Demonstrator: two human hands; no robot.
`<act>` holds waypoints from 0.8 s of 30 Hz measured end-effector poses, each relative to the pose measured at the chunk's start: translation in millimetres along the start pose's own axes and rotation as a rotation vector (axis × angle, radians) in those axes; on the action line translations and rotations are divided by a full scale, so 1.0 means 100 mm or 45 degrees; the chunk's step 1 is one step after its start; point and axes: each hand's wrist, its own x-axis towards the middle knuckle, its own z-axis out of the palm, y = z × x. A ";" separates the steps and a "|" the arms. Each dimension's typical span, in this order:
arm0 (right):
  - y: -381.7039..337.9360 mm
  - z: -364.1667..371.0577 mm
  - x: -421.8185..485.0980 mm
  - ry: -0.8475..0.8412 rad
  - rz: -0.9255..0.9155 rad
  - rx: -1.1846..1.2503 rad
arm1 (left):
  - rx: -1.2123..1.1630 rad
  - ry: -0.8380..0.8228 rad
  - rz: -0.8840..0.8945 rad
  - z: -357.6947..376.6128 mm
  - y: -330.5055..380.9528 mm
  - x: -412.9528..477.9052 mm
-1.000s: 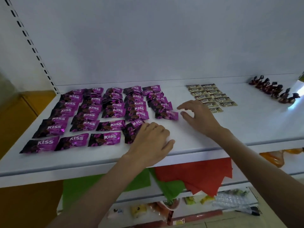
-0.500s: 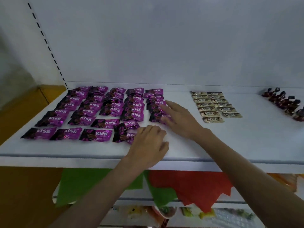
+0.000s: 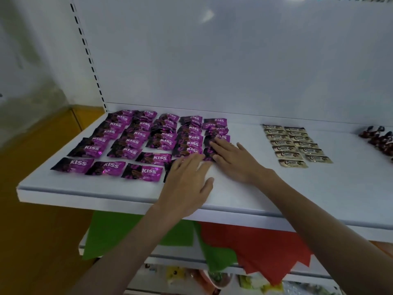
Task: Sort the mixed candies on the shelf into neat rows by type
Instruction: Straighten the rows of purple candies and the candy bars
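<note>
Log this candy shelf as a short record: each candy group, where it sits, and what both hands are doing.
Shelf: white metal shelf
Left area: purple foil KISS candy packets, five columns running front to back
Middle: gold Choco candy packets, two columns
Right edge: dark twist-wrapped candies, partly out of frame
Left hand: flat, fingers straight, over front of fourth purple column
Right hand: flat, fingertips on fifth purple column

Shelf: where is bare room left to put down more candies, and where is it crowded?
Bare shelf lies between the purple KISS candies and the Choco candies, beyond the right hand; between the Choco candies and the dark wrapped candies; and along the front edge before both. Crowded: the purple rows, where the left hand rests.
</note>
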 end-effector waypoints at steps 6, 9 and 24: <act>-0.02 0.00 0.06 0.094 0.109 0.122 | 0.067 -0.246 -0.086 0.02 -0.25 0.07; 0.01 0.00 0.13 0.060 0.198 0.145 | 0.078 -0.313 -0.047 0.01 -0.29 0.09; -0.52 -0.02 -0.01 0.460 -0.447 0.221 | -0.092 0.284 0.114 -0.08 -0.63 -0.14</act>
